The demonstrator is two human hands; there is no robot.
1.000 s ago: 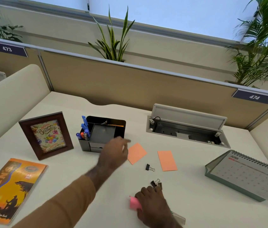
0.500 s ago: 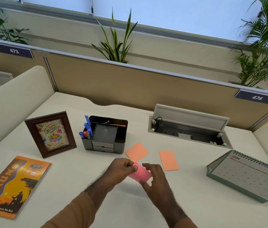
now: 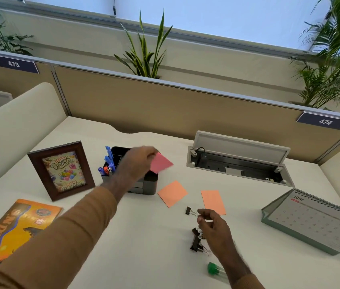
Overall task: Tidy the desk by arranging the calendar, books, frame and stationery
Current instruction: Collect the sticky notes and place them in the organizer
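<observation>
My left hand (image 3: 137, 161) holds a pink sticky note (image 3: 160, 163) above the black desk organizer (image 3: 148, 184), which has blue pens (image 3: 108, 161) in its left slot. My right hand (image 3: 213, 225) hovers with fingers loosely curled over a black binder clip (image 3: 189, 210) and a cluster of binder clips (image 3: 196, 240); it holds nothing. Two orange sticky notes (image 3: 172, 193) (image 3: 213, 201) lie flat on the desk. A brown picture frame (image 3: 61, 170) stands at left, an orange book (image 3: 12, 232) lies in front of it, and a desk calendar (image 3: 313, 220) stands at right.
An open cable tray (image 3: 238, 163) with its lid raised is set into the desk behind the notes. A small clear tube with a green cap (image 3: 214, 268) lies near my right wrist. Cream side panels and a tan partition (image 3: 165, 109) enclose the desk.
My left hand took the pink sticky note from between both hands and carried it up over the organizer. My right hand let go and moved right and down to the binder clips.
</observation>
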